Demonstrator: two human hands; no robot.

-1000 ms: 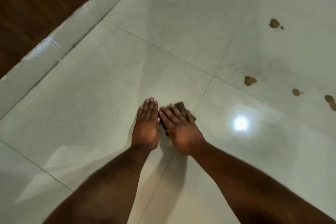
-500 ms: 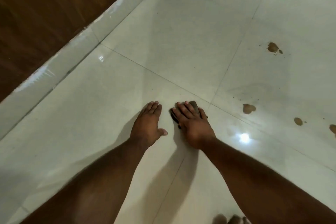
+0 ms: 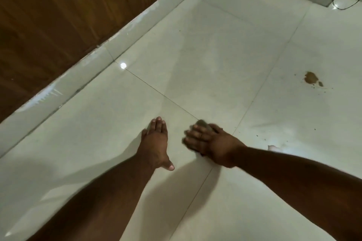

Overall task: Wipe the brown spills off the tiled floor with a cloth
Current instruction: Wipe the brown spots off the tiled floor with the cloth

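A person leans over a glossy pale tiled floor (image 3: 205, 60), both bare forearms reaching forward from the bottom of the head view. The left hand (image 3: 155, 143) lies flat on the tile, palm down, its fingers straight and pressed together and its thumb stuck out toward the right. Just beside it, apart from it, the right hand (image 3: 211, 143) presses down on a dark cloth (image 3: 202, 123), its fingers spread and laid across the top; the hand is blurred, so whether the fingertips curl over the cloth's edge cannot be told with certainty. The cloth is mostly hidden under that hand, with only a dark wad showing past the fingertips, and it sits close to where two grout lines cross. Well apart from the hands, on the tile to the upper right, a brown spill (image 3: 311, 78) remains on the floor, with a smaller brown blot (image 3: 320, 83) just beside it and fine specks scattered near both. A wet-looking sheen (image 3: 278, 147) lies on the tile just right of the right wrist. A white tiled skirting (image 3: 109, 55) runs along a brown wood-grain wall (image 3: 58, 15) at upper left, and a thin dark cable (image 3: 341, 7) curls over the floor in the far right corner.
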